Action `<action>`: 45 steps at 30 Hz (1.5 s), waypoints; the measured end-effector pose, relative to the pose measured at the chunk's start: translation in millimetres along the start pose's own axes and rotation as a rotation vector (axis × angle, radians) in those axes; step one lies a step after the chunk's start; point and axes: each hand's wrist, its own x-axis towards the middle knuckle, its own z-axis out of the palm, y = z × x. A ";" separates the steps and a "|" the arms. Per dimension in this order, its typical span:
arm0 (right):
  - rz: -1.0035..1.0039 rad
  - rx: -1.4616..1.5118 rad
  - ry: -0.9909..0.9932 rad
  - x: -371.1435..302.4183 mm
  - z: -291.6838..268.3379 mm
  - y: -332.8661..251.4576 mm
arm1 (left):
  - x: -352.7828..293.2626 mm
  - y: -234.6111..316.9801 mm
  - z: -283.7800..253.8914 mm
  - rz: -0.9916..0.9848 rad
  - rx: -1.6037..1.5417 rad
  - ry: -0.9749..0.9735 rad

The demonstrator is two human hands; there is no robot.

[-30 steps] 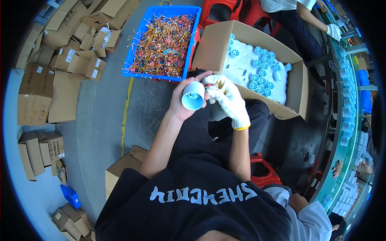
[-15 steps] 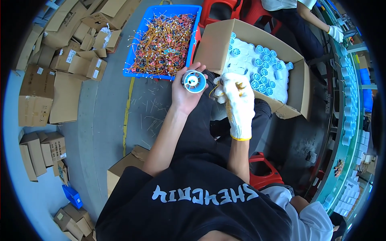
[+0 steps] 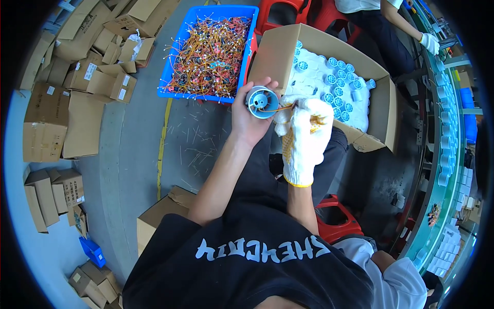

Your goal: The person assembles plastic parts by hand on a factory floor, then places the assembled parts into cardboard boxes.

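My bare left hand [image 3: 246, 123] holds a round, pale blue-white plastic housing [image 3: 251, 110], its hollow end facing up, fingers wrapped round its side. Inside it a hub and thin ribs show. My right hand [image 3: 304, 139], in a white knitted glove with a yellow cuff, pinches a small dark part with thin orange wires [image 3: 280, 108]. The wire ends reach into the housing's opening. Gloved fingers hide most of the small part. Both hands are close together, above my lap.
Ahead stands a blue bin [image 3: 181, 38] heaped with wired parts. To its right, an open cardboard box [image 3: 275, 59] holds several similar housings. Cartons [image 3: 46, 123] line the left side. A conveyor [image 3: 429, 206] carrying housings runs along the right. A co-worker's gloved hand [image 3: 429, 44] is beside it.
My left hand has shifted right with the housing, which is tilted differently. My right hand stays near it, and the orange wires, earlier apart from the housing, now extend into it.
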 end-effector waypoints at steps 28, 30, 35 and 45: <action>-0.078 0.053 0.097 1.5 -4.0 25.4 | -2.4 -2.8 6.9 -0.038 0.081 -0.003; -0.090 0.066 0.085 2.5 -5.3 25.4 | -1.5 -2.0 6.7 -0.056 0.110 0.010; -0.133 0.000 0.038 1.9 -14.3 28.0 | -2.1 2.5 6.6 -0.147 0.154 -0.004; -0.229 -0.592 0.000 3.1 -22.5 22.5 | -8.5 15.2 8.4 -0.072 0.181 -0.037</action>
